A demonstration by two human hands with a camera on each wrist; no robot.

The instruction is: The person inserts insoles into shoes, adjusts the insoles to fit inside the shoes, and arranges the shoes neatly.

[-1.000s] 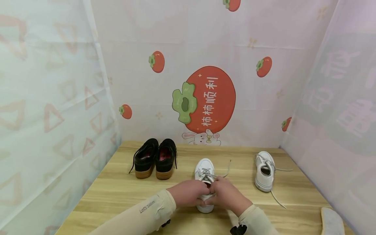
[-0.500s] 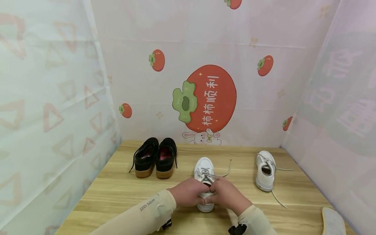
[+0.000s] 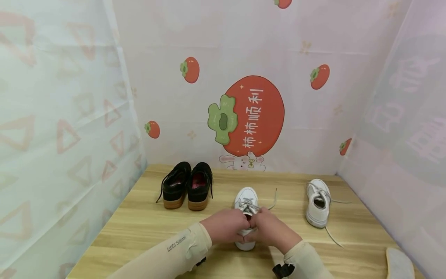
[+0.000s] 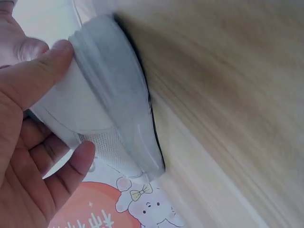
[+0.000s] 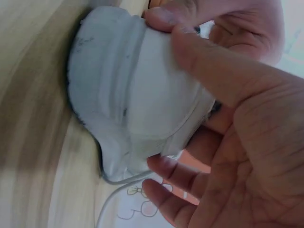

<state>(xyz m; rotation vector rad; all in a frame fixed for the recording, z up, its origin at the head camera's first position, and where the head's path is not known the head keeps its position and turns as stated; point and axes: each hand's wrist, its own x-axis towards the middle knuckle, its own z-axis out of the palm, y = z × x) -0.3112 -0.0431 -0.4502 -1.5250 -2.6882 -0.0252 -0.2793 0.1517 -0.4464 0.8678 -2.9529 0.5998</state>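
Observation:
A white sneaker [image 3: 246,196] with grey laces stands in the middle of the wooden table, toe pointing away from me. Both hands grip its heel end from either side. My left hand [image 3: 227,226] has the thumb on the back of the heel and its fingers over the collar. My right hand [image 3: 274,229] mirrors it, with the thumbs close together on the heel. In the left wrist view, the sneaker's sole [image 4: 114,71] sits along the table and a mesh side panel shows. The right wrist view shows the heel [image 5: 161,85] between thumb and curled fingers. The hands cover much of the shoe opening.
A second white sneaker [image 3: 317,214] stands at the right, laces loose on the table [image 3: 139,232]. Two black shoes [image 3: 198,195] with brown soles stand side by side at the back left. A flat grey, round-ended piece [image 3: 400,263] lies at the right edge. Printed cloth walls [image 3: 167,100] enclose the table.
The head view has shifted slightly, so everything appears a little further right. Both hands keep their grip on the sneaker's heel, with only small finger movements.

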